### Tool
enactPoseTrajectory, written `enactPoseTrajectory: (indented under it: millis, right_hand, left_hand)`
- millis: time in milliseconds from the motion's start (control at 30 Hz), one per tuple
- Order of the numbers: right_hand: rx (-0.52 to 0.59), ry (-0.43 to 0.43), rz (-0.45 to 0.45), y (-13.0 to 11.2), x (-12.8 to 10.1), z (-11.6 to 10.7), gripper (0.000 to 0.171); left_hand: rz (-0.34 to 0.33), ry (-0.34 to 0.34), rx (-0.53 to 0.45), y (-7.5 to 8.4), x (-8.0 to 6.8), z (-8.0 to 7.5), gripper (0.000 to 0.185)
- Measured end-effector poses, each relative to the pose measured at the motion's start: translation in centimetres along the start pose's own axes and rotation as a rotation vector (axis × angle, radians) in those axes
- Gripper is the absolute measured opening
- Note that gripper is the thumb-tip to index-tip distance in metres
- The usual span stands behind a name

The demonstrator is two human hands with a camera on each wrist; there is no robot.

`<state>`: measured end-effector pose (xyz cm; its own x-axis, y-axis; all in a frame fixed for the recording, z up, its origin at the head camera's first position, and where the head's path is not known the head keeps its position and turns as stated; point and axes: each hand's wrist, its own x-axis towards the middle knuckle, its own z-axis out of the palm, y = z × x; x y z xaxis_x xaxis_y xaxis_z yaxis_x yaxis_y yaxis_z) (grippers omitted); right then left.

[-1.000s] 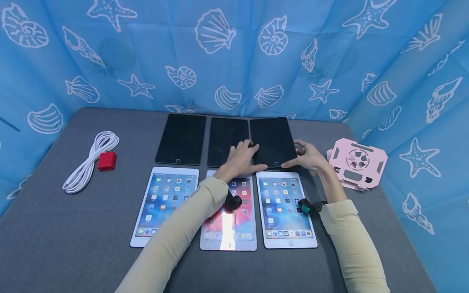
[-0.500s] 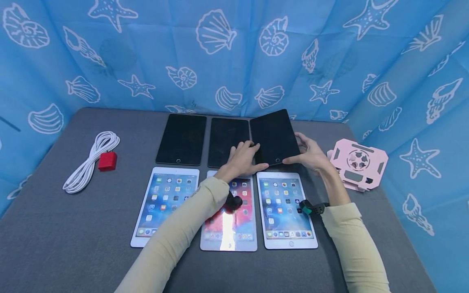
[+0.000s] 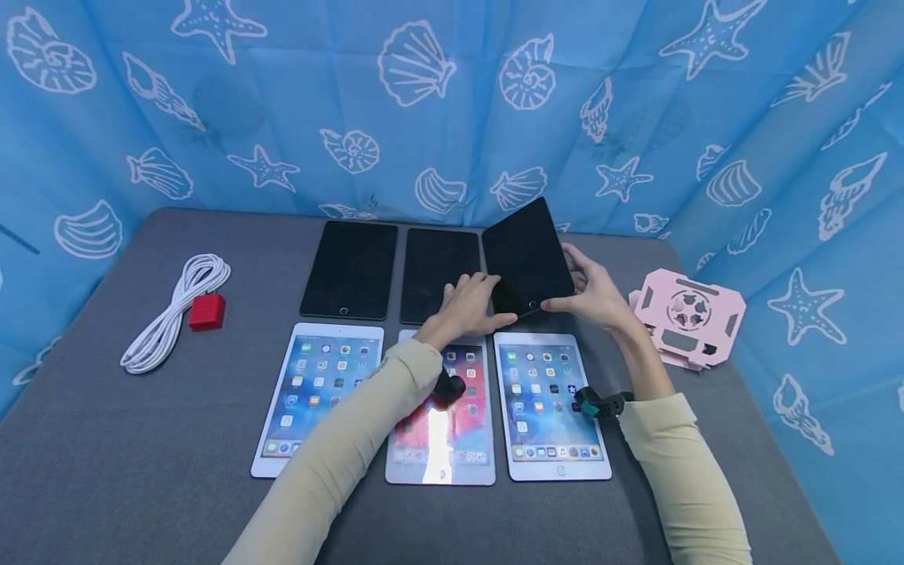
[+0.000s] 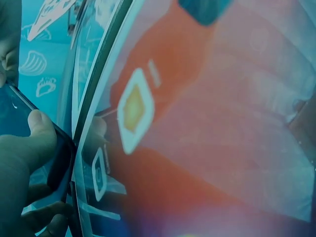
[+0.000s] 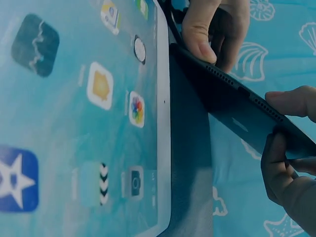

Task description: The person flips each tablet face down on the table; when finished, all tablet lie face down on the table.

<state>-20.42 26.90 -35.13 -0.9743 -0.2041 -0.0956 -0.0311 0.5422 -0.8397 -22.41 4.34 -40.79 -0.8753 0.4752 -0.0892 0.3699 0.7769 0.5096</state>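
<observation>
A black tablet (image 3: 528,255) at the back right tilts up, its right side raised and its lower left corner low. My right hand (image 3: 596,294) grips its right side, thumb on the front near the home button, fingers behind. At the lower left corner my left hand (image 3: 466,306) holds it, thumb along the bottom edge. In the right wrist view the tablet's dark back (image 5: 237,116) shows a logo, and the bottom edge has speaker holes. Two other black tablets, a middle one (image 3: 438,263) and a left one (image 3: 349,267), lie flat beside it.
Three white tablets with lit screens, left (image 3: 332,353), middle (image 3: 459,471) and right (image 3: 551,392), lie in front, partly under my forearms. A pink stand (image 3: 688,318) is at right; a white cable (image 3: 162,329) and red block (image 3: 206,311) at left. A blue curtain (image 3: 297,94) hangs behind.
The right-hand black tablet has tilted up further, its right side and upper corner rising. My right hand has moved slightly up with it; the left hand stays at the lower left corner.
</observation>
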Motion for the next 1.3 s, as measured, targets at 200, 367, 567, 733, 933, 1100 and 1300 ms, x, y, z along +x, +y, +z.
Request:
enactPoseTrajectory:
  millis: [200, 367, 567, 733, 933, 1100, 1300]
  right_hand:
    - [0.014, 0.015, -0.046, -0.3, -0.1, 0.2, 0.101]
    - [0.015, 0.014, -0.078, -1.0, -0.4, 0.4, 0.101]
    - [0.016, 0.000, -0.107, -1.8, -0.8, 0.5, 0.102]
    - [0.004, 0.002, -0.116, -1.9, -1.0, 0.6, 0.102]
    - [0.016, -0.003, -0.141, -1.8, -1.0, 0.8, 0.101]
    - [0.021, -0.005, -0.160, -1.8, -1.0, 1.0, 0.100]
    - [0.017, -0.003, -0.173, -1.9, -0.9, 1.3, 0.099]
  left_hand:
    - [0.004, -0.015, -0.037, 0.2, 0.1, -0.1, 0.082]
    - [0.014, -0.039, -0.085, 0.5, 0.3, -0.1, 0.081]
    - [0.044, -0.076, -0.113, 0.8, 0.6, 0.2, 0.080]
    - [0.056, -0.087, -0.129, 0.8, 0.5, 0.1, 0.079]
    - [0.113, -0.117, -0.243, 0.6, 0.4, -0.8, 0.070]
    - [0.147, -0.143, -0.384, 0.6, 0.5, -1.8, 0.068]
    - [0.151, -0.094, -0.437, 1.0, 0.5, -2.6, 0.073]
